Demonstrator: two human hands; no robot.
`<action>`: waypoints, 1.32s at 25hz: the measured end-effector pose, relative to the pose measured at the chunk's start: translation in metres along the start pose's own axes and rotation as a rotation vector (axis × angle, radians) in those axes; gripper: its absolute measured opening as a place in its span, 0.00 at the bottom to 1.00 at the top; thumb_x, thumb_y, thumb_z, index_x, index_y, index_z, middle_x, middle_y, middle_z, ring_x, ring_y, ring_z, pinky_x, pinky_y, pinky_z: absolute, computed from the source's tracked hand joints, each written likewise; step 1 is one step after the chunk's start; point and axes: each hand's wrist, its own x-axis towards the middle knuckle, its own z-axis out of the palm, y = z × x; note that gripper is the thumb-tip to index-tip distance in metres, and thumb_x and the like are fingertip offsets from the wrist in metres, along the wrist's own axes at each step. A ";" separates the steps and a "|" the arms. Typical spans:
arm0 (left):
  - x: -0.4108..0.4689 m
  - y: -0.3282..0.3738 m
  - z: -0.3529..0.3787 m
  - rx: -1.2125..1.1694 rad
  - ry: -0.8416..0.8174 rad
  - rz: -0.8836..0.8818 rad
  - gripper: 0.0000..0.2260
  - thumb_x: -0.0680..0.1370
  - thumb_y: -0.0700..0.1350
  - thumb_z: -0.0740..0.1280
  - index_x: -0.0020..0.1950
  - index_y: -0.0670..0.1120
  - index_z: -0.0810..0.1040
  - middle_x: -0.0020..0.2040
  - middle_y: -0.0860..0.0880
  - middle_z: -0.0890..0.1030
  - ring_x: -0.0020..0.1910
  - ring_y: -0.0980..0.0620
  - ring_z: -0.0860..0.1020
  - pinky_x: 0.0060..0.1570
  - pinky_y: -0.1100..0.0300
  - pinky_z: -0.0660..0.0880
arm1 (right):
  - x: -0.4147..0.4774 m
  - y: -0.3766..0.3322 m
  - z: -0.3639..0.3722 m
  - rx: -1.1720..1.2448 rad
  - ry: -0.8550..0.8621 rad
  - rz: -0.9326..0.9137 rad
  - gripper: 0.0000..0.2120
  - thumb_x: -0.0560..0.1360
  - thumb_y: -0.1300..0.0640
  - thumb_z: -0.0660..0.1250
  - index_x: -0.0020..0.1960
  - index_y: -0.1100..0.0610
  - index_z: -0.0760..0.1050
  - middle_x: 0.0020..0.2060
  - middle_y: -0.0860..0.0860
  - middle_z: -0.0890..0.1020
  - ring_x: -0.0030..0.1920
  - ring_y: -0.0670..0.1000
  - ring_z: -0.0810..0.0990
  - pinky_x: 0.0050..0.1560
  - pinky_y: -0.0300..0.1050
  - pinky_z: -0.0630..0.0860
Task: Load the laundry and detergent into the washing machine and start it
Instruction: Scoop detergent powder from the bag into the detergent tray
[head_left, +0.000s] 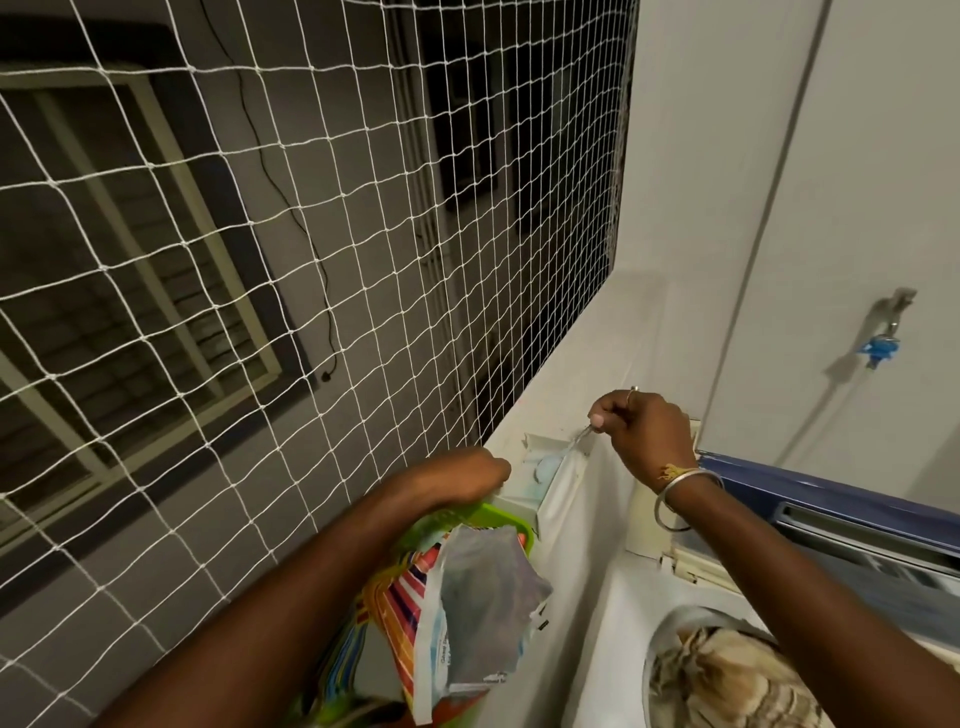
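The fingers of the left hand were hidden, the laundry was cut off by the lower edge, and the clear thing pinched by the right hand was blurred.

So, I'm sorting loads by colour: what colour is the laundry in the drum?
The laundry is cream and beige with brown streaks, clearest in the head view.

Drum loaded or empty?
Loaded. Beige patterned laundry sits inside the drum, seen through its opening at lower right.
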 end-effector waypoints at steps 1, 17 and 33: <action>-0.001 0.000 -0.001 -0.022 0.009 0.003 0.28 0.70 0.56 0.53 0.59 0.41 0.79 0.59 0.40 0.78 0.56 0.43 0.78 0.61 0.48 0.74 | 0.003 -0.001 -0.001 -0.049 0.008 -0.031 0.11 0.75 0.56 0.71 0.37 0.43 0.78 0.31 0.37 0.79 0.38 0.45 0.78 0.53 0.50 0.71; -0.065 0.004 -0.010 -0.680 0.114 0.019 0.14 0.80 0.43 0.62 0.61 0.39 0.80 0.61 0.41 0.81 0.58 0.50 0.79 0.52 0.63 0.76 | -0.042 -0.021 -0.038 0.542 0.173 0.216 0.03 0.74 0.56 0.73 0.43 0.54 0.85 0.35 0.49 0.86 0.40 0.46 0.83 0.45 0.41 0.77; -0.173 -0.009 0.015 -0.801 0.327 0.219 0.17 0.76 0.55 0.59 0.57 0.55 0.84 0.58 0.55 0.83 0.58 0.58 0.80 0.64 0.57 0.72 | -0.174 -0.117 -0.064 0.689 0.139 0.234 0.02 0.73 0.62 0.73 0.43 0.57 0.85 0.34 0.53 0.86 0.36 0.46 0.84 0.41 0.40 0.77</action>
